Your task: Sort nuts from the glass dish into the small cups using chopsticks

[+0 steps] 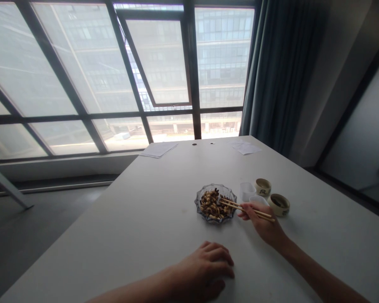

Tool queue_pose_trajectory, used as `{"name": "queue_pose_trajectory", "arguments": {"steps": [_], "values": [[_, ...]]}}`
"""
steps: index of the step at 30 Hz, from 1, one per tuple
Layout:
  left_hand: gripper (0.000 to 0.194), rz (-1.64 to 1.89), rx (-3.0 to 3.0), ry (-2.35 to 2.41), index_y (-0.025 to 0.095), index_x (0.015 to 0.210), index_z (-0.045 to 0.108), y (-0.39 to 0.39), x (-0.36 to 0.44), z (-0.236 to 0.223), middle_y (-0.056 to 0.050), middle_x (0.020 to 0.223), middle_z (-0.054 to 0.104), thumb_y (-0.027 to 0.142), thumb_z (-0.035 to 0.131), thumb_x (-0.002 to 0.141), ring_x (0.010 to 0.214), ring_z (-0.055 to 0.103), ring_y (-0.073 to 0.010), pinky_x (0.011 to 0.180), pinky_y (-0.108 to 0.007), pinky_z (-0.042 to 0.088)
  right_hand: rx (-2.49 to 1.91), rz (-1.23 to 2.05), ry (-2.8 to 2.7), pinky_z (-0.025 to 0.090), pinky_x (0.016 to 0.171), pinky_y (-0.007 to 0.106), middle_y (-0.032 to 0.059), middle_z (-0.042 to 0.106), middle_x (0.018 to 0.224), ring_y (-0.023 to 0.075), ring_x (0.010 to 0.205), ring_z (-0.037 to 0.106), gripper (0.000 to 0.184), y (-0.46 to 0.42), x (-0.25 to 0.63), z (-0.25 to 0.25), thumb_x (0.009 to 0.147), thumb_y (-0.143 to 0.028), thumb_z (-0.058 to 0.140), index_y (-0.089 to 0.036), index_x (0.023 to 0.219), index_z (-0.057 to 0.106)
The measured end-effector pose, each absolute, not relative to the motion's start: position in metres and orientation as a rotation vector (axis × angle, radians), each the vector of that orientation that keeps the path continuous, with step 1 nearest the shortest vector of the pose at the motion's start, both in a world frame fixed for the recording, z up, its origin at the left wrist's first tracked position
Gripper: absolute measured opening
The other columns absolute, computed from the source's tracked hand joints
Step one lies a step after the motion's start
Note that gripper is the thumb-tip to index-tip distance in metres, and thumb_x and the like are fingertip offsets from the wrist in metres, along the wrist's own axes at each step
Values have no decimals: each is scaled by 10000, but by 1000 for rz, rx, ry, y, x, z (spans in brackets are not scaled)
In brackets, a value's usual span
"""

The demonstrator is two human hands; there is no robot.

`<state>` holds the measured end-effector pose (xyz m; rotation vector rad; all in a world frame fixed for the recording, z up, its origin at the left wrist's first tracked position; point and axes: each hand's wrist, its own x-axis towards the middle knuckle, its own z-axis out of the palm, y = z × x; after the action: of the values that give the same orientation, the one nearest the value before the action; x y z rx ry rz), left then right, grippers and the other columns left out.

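Right hand: clamped on the chopsticks [246, 208]; I hold them low and the tips reach over the nuts [211, 205], but I cannot tell if they touch.
Nuts: in the glass dish [215, 187], just left of my right hand [262, 225].
Left hand: my left hand [205, 269] lies open on the worktop [139, 219], near me, holding nothing.
Rest: tub [247, 191] and two cups [263, 187] beyond the right hand; papers [158, 149] far ahead.

The head-worn camera is looking forward and down along the counter [113, 235] from just above the left hand [205, 267] and right hand [263, 227], facing the window [63, 84] beyond the counter's far end.
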<state>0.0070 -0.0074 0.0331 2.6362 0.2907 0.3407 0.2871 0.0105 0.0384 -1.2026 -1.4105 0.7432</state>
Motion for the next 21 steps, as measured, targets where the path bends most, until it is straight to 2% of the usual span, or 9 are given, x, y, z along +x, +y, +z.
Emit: {"name": "queue_pose_trajectory", "arguments": {"steps": [9,21], "values": [[344,358,2657,293,295,1254,623,-7,8,33,-46,1337,690,204,694,931,1325,598,-258,1174,-391,415,-1163,775,-1393,691,727,365,118,833,931,277,829,817,474,10,288,36,964,-627,664,-181,972,823],[323,377,2635,290,296,1254,641,-8,7,32,-51,1330,699,209,668,944,1319,602,-265,1167,-411,418,-1129,727,-1191,712,741,405,133,837,880,306,786,828,469,11,284,31,924,-630,717,-175,906,825]]}}
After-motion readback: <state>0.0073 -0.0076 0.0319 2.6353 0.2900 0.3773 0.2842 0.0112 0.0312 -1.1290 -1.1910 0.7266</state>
